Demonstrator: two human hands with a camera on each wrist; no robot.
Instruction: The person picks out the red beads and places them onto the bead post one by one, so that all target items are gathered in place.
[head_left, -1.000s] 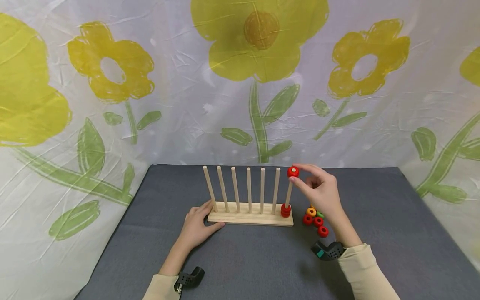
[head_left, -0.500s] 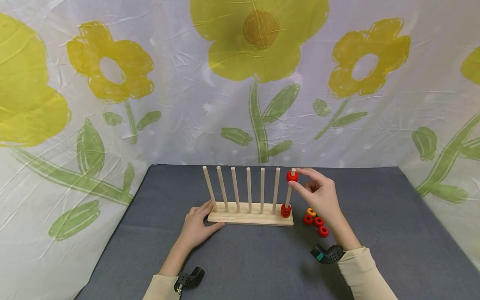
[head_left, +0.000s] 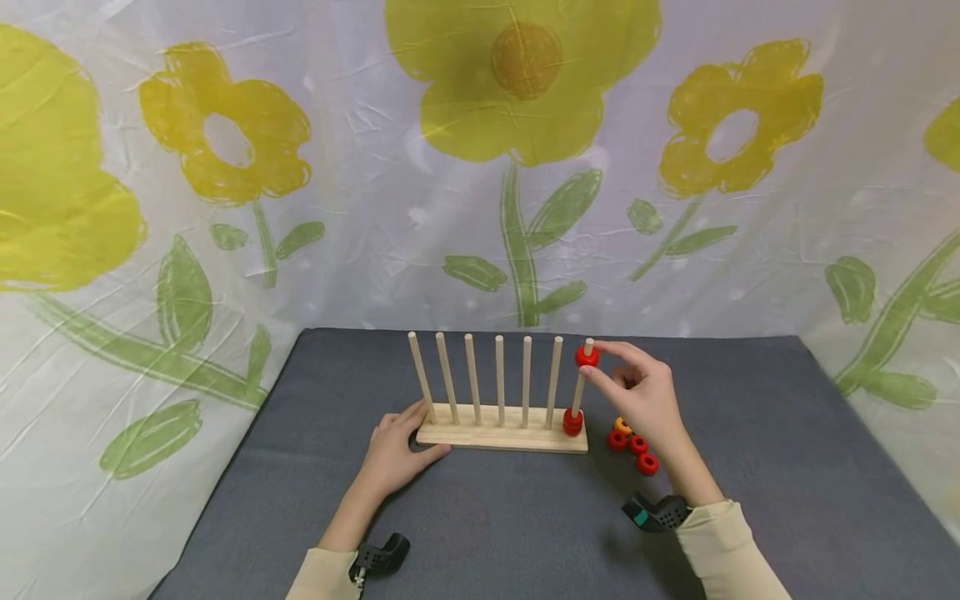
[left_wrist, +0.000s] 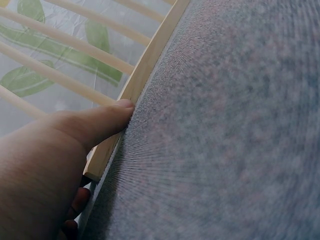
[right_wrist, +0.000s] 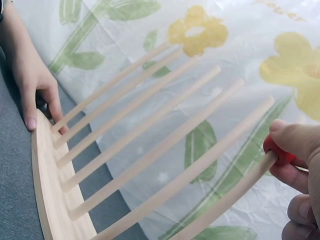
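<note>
A wooden peg rack [head_left: 487, 437] stands on the dark cloth, with several upright pegs in a row. My left hand [head_left: 392, 452] grips the left end of its base; in the left wrist view the thumb [left_wrist: 107, 120] lies along the front edge and other fingers are behind the end. Between thumb and fingertips my right hand [head_left: 643, 392] pinches a red ring [head_left: 583, 358]. The ring is round the rightmost peg, just below its top, as the right wrist view also shows. Low on that same peg sit stacked red rings [head_left: 573, 423].
Right of the rack, several loose red rings [head_left: 638, 444] and an orange ring [head_left: 622, 425] lie on the cloth-covered table [head_left: 495, 525], close under the right wrist. A flower-patterned curtain [head_left: 360, 250] hangs behind the table.
The red ring in my right hand has come slightly down from the tip of the rightmost peg. A green ring seen earlier is now hidden by that hand. My left hand has stayed put.
</note>
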